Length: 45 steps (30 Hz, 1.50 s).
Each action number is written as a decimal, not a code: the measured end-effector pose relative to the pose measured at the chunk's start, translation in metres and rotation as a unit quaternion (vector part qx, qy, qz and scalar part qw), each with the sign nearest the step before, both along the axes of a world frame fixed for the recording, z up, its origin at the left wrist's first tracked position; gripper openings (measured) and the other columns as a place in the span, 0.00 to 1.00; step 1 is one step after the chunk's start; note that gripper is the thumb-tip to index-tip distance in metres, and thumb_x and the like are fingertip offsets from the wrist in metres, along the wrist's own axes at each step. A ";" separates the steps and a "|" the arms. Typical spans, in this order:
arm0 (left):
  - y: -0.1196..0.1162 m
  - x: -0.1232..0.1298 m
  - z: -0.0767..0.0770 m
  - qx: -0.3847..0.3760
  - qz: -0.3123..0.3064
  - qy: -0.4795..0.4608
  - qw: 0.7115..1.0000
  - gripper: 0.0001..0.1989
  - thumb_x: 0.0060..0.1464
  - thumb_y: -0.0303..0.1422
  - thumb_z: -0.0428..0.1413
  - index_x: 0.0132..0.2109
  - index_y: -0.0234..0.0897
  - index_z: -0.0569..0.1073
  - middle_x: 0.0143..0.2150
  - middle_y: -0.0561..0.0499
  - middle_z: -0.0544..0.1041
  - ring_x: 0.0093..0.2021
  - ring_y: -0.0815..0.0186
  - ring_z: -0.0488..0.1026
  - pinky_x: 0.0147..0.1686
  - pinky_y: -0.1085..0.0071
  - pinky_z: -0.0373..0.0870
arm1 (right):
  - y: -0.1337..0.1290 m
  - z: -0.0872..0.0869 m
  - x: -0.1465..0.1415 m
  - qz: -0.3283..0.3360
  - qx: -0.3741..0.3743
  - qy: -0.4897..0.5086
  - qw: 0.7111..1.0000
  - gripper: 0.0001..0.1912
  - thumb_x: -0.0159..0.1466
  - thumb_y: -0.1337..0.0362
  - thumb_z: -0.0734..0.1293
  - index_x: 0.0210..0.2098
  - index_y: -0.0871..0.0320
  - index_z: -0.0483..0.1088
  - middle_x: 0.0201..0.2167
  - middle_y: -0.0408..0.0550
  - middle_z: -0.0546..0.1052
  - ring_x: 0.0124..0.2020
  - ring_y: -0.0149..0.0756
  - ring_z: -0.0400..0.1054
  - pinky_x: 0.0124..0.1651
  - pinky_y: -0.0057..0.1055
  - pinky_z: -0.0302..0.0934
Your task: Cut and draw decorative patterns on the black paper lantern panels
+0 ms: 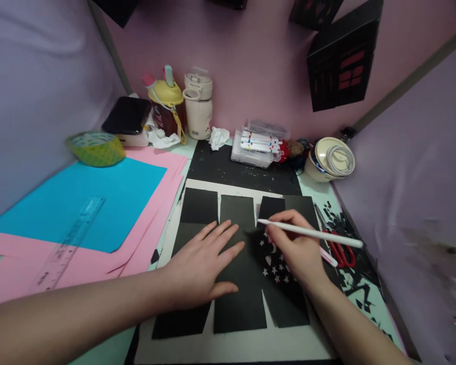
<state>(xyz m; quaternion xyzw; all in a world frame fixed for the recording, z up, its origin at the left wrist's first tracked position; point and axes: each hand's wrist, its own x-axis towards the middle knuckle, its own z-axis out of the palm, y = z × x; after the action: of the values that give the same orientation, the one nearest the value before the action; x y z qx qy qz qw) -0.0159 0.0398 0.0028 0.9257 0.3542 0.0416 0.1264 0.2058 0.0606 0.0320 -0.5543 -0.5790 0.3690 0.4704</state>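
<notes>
1. Black paper (pixel 239 299) is lying flat on a pale board (pixel 175 347), with narrow gaps dividing it along its near and far edges; small star and heart cutouts (pixel 277 279) are showing in its right part.
2. The left hand (pixel 205 263) is resting palm down on the left and middle of the black paper, its fingers spreading apart and holding nothing.
3. The right hand (pixel 296 248) is hovering over or resting on the right part of the black paper, its fingers pinching a slim white pen (pixel 327 234); the pen's tip is pointing left near a far gap of the black paper, and whether it is touching cannot be told.
4. Right of the black paper, red-handled scissors (pixel 336 254) are lying beside a pink-and-white tool (pixel 329 257), and dark scraps (pixel 359 290) are scattering over the pale green tabletop (pixel 112 350).
5. Left of the black paper, a clear ruler (pixel 72 235) is lying across a blue sheet (pixel 125 203), which is covering part of some pink sheets (pixel 152 218); a yellow tape roll (pixel 99 152) is sitting at the blue sheet's far edge.
6. Beyond the black paper, a cream bottle (pixel 199 114), a crumpled tissue (pixel 219 138) and a case (pixel 251 158) with white markers (pixel 260 142) are standing or lying along the wall.
</notes>
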 end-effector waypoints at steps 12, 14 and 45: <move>-0.001 -0.003 0.003 -0.028 -0.001 -0.039 0.999 0.38 0.54 0.46 0.59 0.67 0.39 0.56 0.71 0.39 0.46 0.70 0.47 0.42 0.66 0.49 0.43 | -0.006 -0.041 -0.002 0.041 0.006 -0.128 0.991 0.08 0.60 0.67 0.64 0.26 0.55 0.60 0.22 0.39 0.67 0.23 0.29 0.61 0.27 0.26 0.56; -0.001 -0.004 0.002 -0.028 -0.001 -0.044 0.999 0.38 0.54 0.46 0.59 0.67 0.39 0.56 0.71 0.39 0.46 0.70 0.47 0.42 0.66 0.49 0.44 | -0.006 -0.039 -0.001 0.029 -0.002 -0.124 0.992 0.06 0.60 0.66 0.64 0.28 0.55 0.62 0.24 0.40 0.69 0.24 0.30 0.62 0.27 0.26 0.56; 0.001 -0.002 0.000 -0.007 0.002 -0.020 1.000 0.35 0.57 0.50 0.56 0.66 0.41 0.57 0.71 0.40 0.48 0.71 0.50 0.41 0.66 0.51 0.42 | -0.001 -0.035 0.008 0.026 0.009 -0.109 0.994 0.07 0.61 0.65 0.63 0.26 0.56 0.67 0.21 0.40 0.70 0.23 0.31 0.63 0.27 0.27 0.57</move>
<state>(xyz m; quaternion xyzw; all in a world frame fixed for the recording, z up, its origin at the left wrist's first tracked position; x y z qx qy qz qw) -0.0184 0.0407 0.0024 0.9231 0.3534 0.0582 0.1401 0.2135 0.0596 -0.0035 -0.5717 -0.6441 0.3133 0.4002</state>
